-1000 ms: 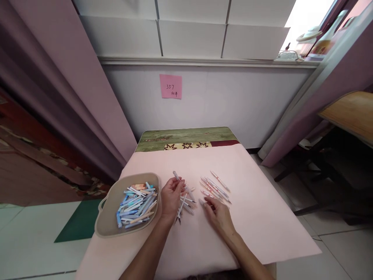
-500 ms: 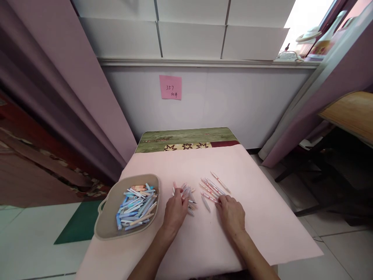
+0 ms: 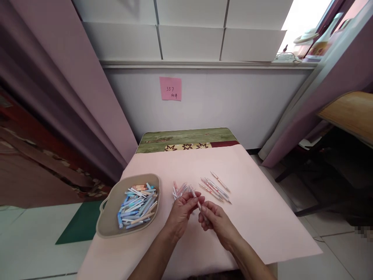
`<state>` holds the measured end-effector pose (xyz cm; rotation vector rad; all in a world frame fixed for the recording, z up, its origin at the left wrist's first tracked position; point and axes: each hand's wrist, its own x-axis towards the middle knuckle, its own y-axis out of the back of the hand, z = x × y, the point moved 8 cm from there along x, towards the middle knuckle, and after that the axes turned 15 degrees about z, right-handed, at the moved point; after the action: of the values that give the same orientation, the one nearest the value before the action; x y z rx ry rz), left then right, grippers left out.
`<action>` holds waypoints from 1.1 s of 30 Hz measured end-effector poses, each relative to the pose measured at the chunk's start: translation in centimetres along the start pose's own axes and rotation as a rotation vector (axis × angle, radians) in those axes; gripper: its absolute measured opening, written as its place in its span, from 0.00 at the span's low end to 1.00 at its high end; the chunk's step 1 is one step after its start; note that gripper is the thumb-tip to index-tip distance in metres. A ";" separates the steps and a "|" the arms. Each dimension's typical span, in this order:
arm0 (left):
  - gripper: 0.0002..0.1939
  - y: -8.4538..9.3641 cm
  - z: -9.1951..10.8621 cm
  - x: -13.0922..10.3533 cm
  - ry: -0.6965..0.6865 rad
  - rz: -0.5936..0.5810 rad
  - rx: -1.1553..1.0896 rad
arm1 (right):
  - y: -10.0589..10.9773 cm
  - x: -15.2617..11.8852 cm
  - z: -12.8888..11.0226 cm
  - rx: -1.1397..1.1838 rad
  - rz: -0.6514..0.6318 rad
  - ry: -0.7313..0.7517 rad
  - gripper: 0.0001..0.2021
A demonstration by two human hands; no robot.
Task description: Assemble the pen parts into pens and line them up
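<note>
Between my two hands is a light, clear-looking pen (image 3: 194, 194), tilted with its upper end pointing away to the left. My left hand (image 3: 184, 208) pinches it near the middle, and my right hand (image 3: 214, 217) has its fingers closed round the lower end. Just beyond my left hand lies a loose pile of pink and clear pens (image 3: 179, 189), partly hidden by that hand. To the right, several red-and-white patterned pens (image 3: 215, 189) rest side by side, with a single pen (image 3: 220, 181) slightly apart at their upper right.
A beige basket (image 3: 107, 217) holding many blue, white and orange pens stands at the table's left. Pink cloth (image 3: 256, 217) covers most of the table; its green far end (image 3: 189, 135) shows by the wall. A pink note (image 3: 170, 88) is on the wall.
My hands have come together over the cloth, now both on one pen. My right hand has left the patterned pens, and my left hand has moved right from the loose pile.
</note>
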<state>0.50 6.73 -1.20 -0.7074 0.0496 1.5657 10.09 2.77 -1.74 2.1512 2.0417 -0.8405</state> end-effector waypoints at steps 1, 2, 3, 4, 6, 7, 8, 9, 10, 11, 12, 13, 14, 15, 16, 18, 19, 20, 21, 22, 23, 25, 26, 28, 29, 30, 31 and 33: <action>0.14 0.0 0.0 -0.1 0.038 0.002 -0.050 | -0.3 -0.2 0.5 0.043 -0.043 -0.064 0.19; 0.13 0.0 0.1 -0.2 0.067 0.002 -0.088 | -0.7 -0.4 1.1 0.080 -0.091 -0.130 0.20; 0.12 0.0 0.2 -0.4 0.087 0.000 -0.116 | -0.9 -0.7 1.5 0.110 -0.138 -0.192 0.22; 0.12 0.0 0.3 -0.4 0.100 0.000 -0.134 | -1.1 -0.9 1.8 0.134 -0.175 -0.238 0.22; 0.11 0.1 0.5 -0.5 0.097 0.007 -0.144 | -1.2 -1.0 2.0 0.154 -0.197 -0.269 0.23; 0.10 0.2 0.6 -0.5 0.077 0.019 -0.138 | -1.1 -0.9 1.8 0.141 -0.174 -0.247 0.22; 0.10 0.3 0.8 -0.4 0.046 0.038 -0.125 | -0.8 -0.7 1.5 0.112 -0.136 -0.204 0.21; 0.09 0.4 0.9 -0.4 0.011 0.063 -0.113 | -0.5 -0.5 1.2 0.077 -0.087 -0.147 0.20; 0.09 0.5 1.0 -0.3 -0.021 0.090 -0.104 | -0.2 -0.2 0.7 0.042 -0.032 -0.084 0.19; 0.09 0.7 1.1 -0.1 -0.045 0.119 -0.104 | 0.1 0.0 0.3 0.011 0.021 -0.025 0.19; 0.09 0.8 1.1 0.0 -0.061 0.144 -0.112 | 0.3 0.1 -0.1 -0.012 0.067 0.022 0.19; 0.10 0.9 1.1 0.1 -0.067 0.164 -0.127 | 0.5 0.1 -0.2 -0.026 0.100 0.040 0.20; 0.10 1.0 1.0 0.2 -0.067 0.175 -0.143 | 0.5 0.2 0.0 -0.031 0.113 0.023 0.21; 0.10 1.1 0.9 0.4 -0.064 0.180 -0.153 | 0.4 0.2 0.4 -0.030 0.106 -0.020 0.23; 0.10 1.1 0.9 0.5 -0.062 0.181 -0.157 | 0.3 0.1 0.8 -0.024 0.085 -0.076 0.25; 0.10 1.3 0.8 0.6 -0.059 0.179 -0.153 | 0.0 0.0 1.6 -0.010 0.046 -0.166 0.29; 0.10 1.4 0.8 0.7 -0.061 0.182 -0.153 | 0.0 0.0 1.7 -0.008 0.048 -0.165 0.28; 0.10 1.6 0.8 0.7 -0.065 0.188 -0.156 | 0.2 0.1 1.5 -0.009 0.072 -0.129 0.25; 0.10 1.7 0.8 0.8 -0.071 0.195 -0.163 | 0.5 0.2 1.1 -0.011 0.112 -0.074 0.23; 0.10 1.8 0.8 0.8 -0.075 0.202 -0.170 | 0.8 0.4 0.7 -0.015 0.150 -0.024 0.23; 0.10 1.8 0.8 0.8 -0.077 0.206 -0.178 | 1.0 0.4 0.5 -0.016 0.173 0.006 0.23; 0.10 1.8 0.7 0.9 -0.070 0.206 -0.186 | 0.9 0.6 0.9 -0.019 0.160 -0.027 0.23; 0.10 1.8 0.6 0.9 -0.065 0.205 -0.185 | 0.7 0.6 1.3 -0.022 0.138 -0.069 0.24; 0.10 1.8 0.6 1.0 -0.060 0.212 -0.187 | 0.6 0.6 1.8 -0.026 0.115 -0.110 0.26; 0.10 1.8 0.6 1.1 -0.062 0.219 -0.193 | 0.7 0.7 1.7 -0.021 0.125 -0.094 0.25; 0.10 1.9 0.7 1.1 -0.068 0.226 -0.201 | 0.8 0.8 1.4 -0.008 0.145 -0.059 0.24; 0.10 2.0 0.8 1.1 -0.074 0.230 -0.212 | 1.0 0.8 1.1 0.009 0.164 -0.021 0.22; 0.10 2.1 0.9 1.2 -0.082 0.231 -0.228 | 1.1 0.8 0.8 0.030 0.171 0.000 0.24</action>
<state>-1.74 7.87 -1.84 -0.8378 -0.1134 1.8395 10.78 2.99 -3.11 2.3007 1.8241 -0.8526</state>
